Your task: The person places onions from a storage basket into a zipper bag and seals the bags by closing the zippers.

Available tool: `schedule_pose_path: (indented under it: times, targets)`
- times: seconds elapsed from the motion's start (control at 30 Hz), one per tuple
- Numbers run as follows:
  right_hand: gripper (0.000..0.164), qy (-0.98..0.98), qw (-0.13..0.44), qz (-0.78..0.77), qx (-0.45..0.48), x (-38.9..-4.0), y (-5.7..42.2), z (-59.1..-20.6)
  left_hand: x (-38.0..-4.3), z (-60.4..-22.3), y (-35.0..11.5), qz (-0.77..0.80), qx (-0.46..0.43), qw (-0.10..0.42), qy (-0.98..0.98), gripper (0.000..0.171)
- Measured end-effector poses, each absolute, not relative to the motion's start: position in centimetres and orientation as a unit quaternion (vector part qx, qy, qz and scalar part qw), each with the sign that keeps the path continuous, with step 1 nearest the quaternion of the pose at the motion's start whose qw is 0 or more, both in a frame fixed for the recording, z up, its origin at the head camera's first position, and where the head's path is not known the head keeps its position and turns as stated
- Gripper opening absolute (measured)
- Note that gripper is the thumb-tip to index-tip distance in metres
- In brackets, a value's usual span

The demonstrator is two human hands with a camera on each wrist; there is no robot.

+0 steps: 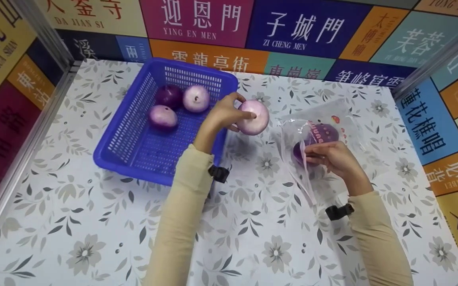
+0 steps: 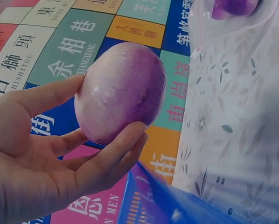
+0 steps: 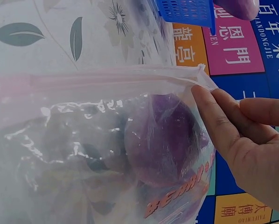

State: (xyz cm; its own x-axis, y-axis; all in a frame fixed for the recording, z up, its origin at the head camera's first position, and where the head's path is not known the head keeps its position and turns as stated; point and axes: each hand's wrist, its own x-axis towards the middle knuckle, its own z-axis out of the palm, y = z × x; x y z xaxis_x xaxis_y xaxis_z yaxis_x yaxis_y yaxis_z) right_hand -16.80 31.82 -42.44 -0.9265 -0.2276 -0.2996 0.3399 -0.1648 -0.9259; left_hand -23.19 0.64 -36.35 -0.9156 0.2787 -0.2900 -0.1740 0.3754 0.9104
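Note:
My left hand (image 1: 226, 114) grips a red onion (image 1: 256, 121) between thumb and fingers, held up just past the right rim of the basket. In the left wrist view the same onion (image 2: 121, 93) shows pale on one side and purple on the other. At the right, my right hand (image 1: 337, 158) pinches the pink-edged mouth of a clear zip bag (image 1: 307, 180) with printed lettering. Purple onions (image 1: 324, 133) show through its film. The right wrist view has the fingertips right at the bag's zip edge (image 3: 107, 77).
A blue plastic basket (image 1: 133, 169) stands at the left with a dark purple onion (image 1: 168, 96) and two paler onions (image 1: 196, 99) inside. A floral cloth (image 1: 274, 252) covers the table. Panels with printed characters (image 1: 296, 29) wall in its back and sides.

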Motion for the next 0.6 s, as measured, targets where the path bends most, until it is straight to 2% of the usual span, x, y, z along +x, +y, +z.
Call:
schedule_pose_path:
  times: [0.6]
  targets:
    - [0.025, 0.638, 0.180, -0.748, 0.043, -16.9, 31.7, -42.4, -22.8, -37.3, 3.2, 0.532, 0.050, 0.220, 0.816, 0.046]
